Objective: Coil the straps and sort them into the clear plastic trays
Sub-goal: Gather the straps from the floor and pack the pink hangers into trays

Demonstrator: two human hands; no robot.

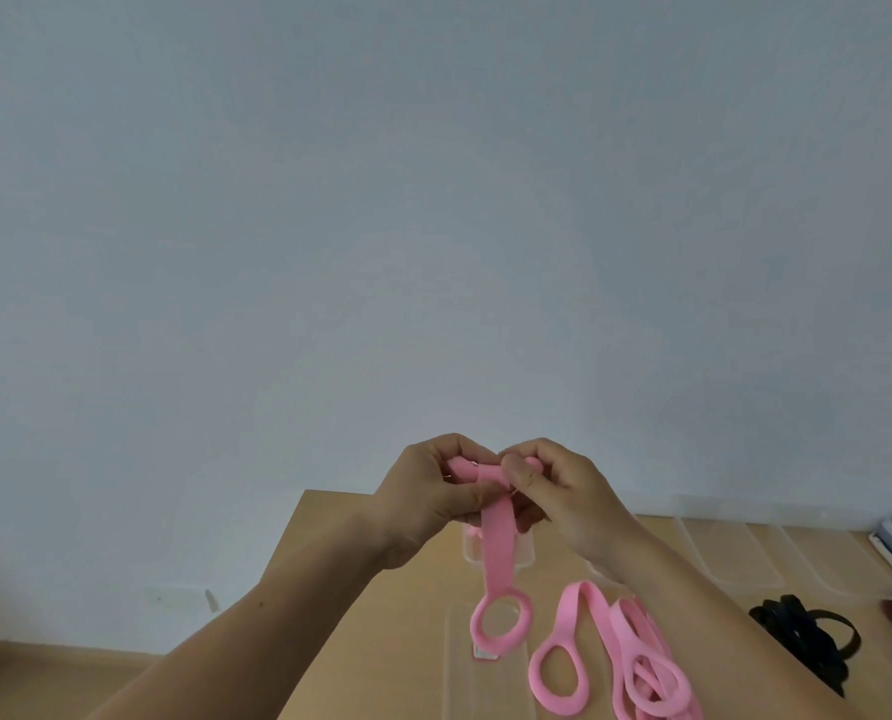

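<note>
We hold one flat pink strap up above the table. Its upper end is folded over and pinched between our left hand and right hand, and the rest hangs straight down, ending in an open ring. More pink straps lie loose and tangled to the right, one ringed end flat at their left. Further right sits a heap of black straps. Long clear plastic trays lie side by side at the back right. A small clear tray lies behind the hanging strap, and another clear tray lies below its ring.
</note>
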